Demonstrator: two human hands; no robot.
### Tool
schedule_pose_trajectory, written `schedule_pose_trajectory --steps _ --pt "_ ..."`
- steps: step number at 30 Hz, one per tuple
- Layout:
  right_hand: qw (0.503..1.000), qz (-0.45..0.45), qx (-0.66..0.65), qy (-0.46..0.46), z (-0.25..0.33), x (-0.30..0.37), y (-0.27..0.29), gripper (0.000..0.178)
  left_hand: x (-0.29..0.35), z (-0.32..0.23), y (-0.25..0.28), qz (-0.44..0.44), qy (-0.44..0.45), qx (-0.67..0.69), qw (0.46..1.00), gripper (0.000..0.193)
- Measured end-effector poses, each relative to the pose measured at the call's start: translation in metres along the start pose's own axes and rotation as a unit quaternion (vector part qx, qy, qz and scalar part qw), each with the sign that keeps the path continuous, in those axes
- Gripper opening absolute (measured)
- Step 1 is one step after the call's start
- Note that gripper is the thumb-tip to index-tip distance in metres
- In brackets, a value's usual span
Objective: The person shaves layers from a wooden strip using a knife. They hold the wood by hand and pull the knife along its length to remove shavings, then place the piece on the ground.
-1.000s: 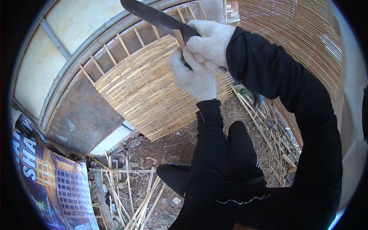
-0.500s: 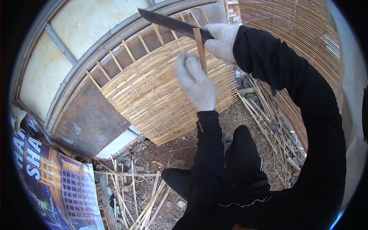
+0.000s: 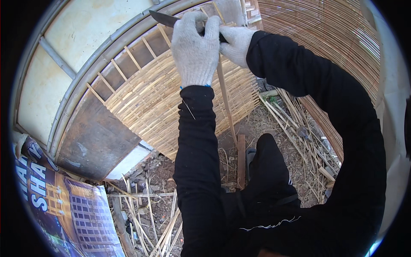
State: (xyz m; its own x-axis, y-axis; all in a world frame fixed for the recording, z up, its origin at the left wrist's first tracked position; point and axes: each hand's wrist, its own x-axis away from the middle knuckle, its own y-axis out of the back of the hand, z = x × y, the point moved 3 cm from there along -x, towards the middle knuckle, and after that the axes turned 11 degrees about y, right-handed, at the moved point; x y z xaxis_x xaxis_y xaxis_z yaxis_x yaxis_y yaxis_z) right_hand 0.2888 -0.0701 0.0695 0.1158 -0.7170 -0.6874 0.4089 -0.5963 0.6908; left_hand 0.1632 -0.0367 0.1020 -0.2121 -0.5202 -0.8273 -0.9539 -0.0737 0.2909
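In my right hand point(image 3: 237, 45), in a white knitted glove, is the dark handle of a large knife point(image 3: 162, 18), its blade pointing left. My gloved left hand point(image 3: 195, 49) is raised beside it, thumb and fingers curled together over the blade at the upper part of a bamboo strip point(image 3: 227, 98). The fingertips' exact contact is partly hidden. Below the hands the long thin strip slants down towards a flat brown piece of wood point(image 3: 241, 162) by my leg. Behind both hands leans a woven bamboo mat point(image 3: 150, 107), its loose rib ends sticking up along the top.
A dark board point(image 3: 98, 141) and a curved bamboo rail point(image 3: 81, 90) back the mat. Split bamboo pieces lie in heaps on the ground at left point(image 3: 171, 229) and right point(image 3: 295, 120). A printed banner point(image 3: 92, 218) hangs lower left; a slatted bamboo screen point(image 3: 325, 51) stands right.
My left hand has moved up and left, from open beside the strip to closed near the blade. The knife stays in my right hand, shifted slightly left. More of the strip's lower length now shows.
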Motion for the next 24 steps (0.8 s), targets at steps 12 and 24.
schedule_pose_trajectory --steps 12,24 --pt "0.985 -0.098 -0.016 -0.143 0.025 0.014 -0.013 0.032 0.007 0.002 0.012 -0.076 -0.009 -0.037 0.996 0.017" --pt "0.991 -0.042 -0.031 -0.124 0.018 -0.024 0.003 0.042 0.003 0.016 0.027 0.029 0.104 -0.017 0.994 0.033"
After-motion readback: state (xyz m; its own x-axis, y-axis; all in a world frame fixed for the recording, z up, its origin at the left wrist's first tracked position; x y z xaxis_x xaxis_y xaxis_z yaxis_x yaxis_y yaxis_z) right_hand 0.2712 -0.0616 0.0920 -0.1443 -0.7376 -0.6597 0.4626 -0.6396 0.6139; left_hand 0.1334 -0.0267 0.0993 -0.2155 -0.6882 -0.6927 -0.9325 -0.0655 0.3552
